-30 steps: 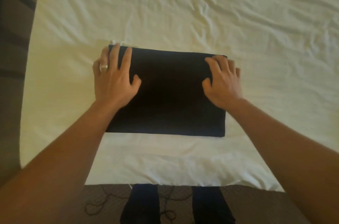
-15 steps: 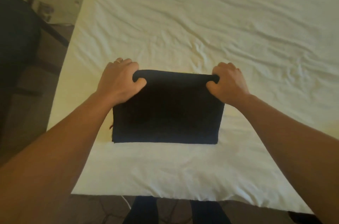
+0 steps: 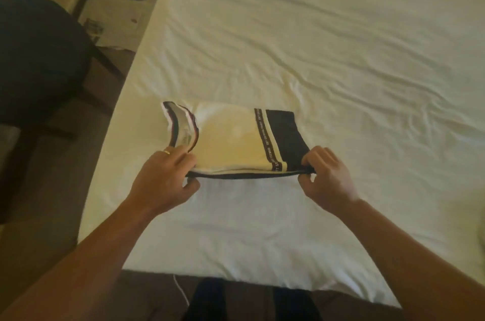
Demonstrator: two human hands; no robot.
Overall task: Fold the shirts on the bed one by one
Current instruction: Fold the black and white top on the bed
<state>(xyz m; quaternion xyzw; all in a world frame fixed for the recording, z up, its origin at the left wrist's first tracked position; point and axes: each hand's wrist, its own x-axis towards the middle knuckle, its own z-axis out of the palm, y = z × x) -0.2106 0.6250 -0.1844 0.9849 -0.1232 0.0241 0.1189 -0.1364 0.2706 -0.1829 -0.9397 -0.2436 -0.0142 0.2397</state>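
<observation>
— What have we got in our hands?

— A folded shirt [image 3: 233, 136], cream on top with a dark panel at its right end and a lettered band between the two. Our left hand [image 3: 164, 180] pinches the near left corner, thumb below and fingers curled on top; a ring [image 3: 167, 152] shows on one finger. Our right hand [image 3: 326, 175] pinches the near right corner the same way.

— Is it lying on the bed [image 3: 341, 45]?

— Its near edge is lifted between our hands, with a dark underside showing along that edge. Whether the far edge touches the sheet, we cannot tell. The striped collar sits at the far left.

— Where on the bed?

— Near the foot, towards the left side. Left of the bed a dark chair [image 3: 36, 58] stands on the floor, and papers [image 3: 118, 5] lie beyond it.
</observation>
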